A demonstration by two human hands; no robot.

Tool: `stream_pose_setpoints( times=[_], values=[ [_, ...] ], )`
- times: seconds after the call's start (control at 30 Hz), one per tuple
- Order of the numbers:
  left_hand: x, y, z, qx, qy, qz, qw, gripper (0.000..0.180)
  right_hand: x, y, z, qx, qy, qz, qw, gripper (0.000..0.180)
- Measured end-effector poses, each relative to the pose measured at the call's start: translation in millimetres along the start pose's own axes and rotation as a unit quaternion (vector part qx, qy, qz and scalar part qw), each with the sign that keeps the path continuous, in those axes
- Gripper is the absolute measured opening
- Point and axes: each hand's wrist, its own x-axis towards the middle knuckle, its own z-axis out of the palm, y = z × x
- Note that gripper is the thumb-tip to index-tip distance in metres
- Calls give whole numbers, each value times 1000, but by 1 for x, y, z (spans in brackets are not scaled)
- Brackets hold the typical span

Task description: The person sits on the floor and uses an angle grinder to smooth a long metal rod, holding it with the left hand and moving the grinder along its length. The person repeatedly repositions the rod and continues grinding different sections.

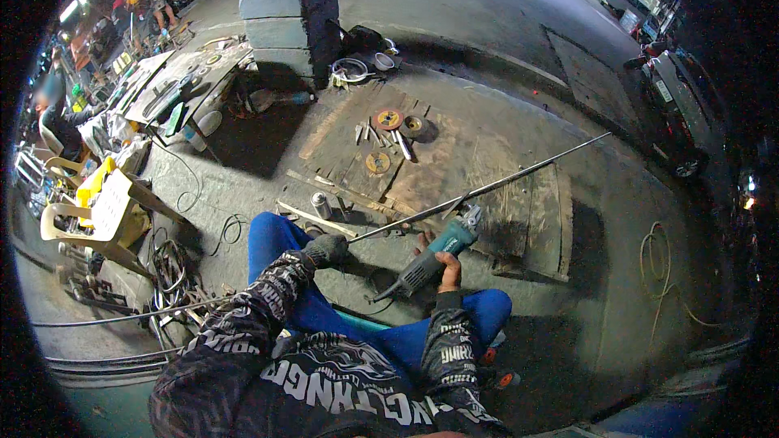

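I sit on the ground with blue-trousered knees apart. My left hand (326, 249), in a dark glove, grips the near end of a long thin metal rod (503, 181) that slants up to the right over the boards. My right hand (445, 269) holds a teal angle grinder (438, 248) by its body, with the grinder's head close under the rod near its lower part. The grinder's dark cable trails down between my legs.
Wooden boards (454, 166) lie ahead with several round grinding discs (388, 120) and small metal pieces. A metal can (321, 204) stands near my left knee. A concrete block pillar (292, 16), cluttered tables and plastic chairs (97, 211) are at left; a coiled rope (661, 264) lies right.
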Motion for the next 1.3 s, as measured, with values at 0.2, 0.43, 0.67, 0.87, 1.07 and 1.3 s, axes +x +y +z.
stream_pose_setpoints(
  times=[0.2, 0.43, 0.67, 0.87, 1.07, 1.3],
  values=[
    [0, 11, 1, 58, -18, -48, 997, 24, -6, -14, 18, -11, 15, -2, 1000, 86],
    [7, -24, 14, -144, 0, 58, 988, 29, -6, -17, 9, -13, 16, -5, 1000, 89],
    [2, 4, 5, 52, -5, -24, 998, 28, 3, -9, -23, 26, 7, 1, 1000, 92],
    [-1, 10, -6, 1, -33, -29, 999, 33, 1, -8, -28, 12, 15, -1, 1000, 92],
    [4, 8, -3, 12, -26, -64, 998, 33, -3, -12, -16, 10, 19, -3, 1000, 92],
    [-3, 10, -3, -26, -5, -48, 998, 32, -4, -13, -15, 11, 20, -4, 1000, 92]
  ],
)
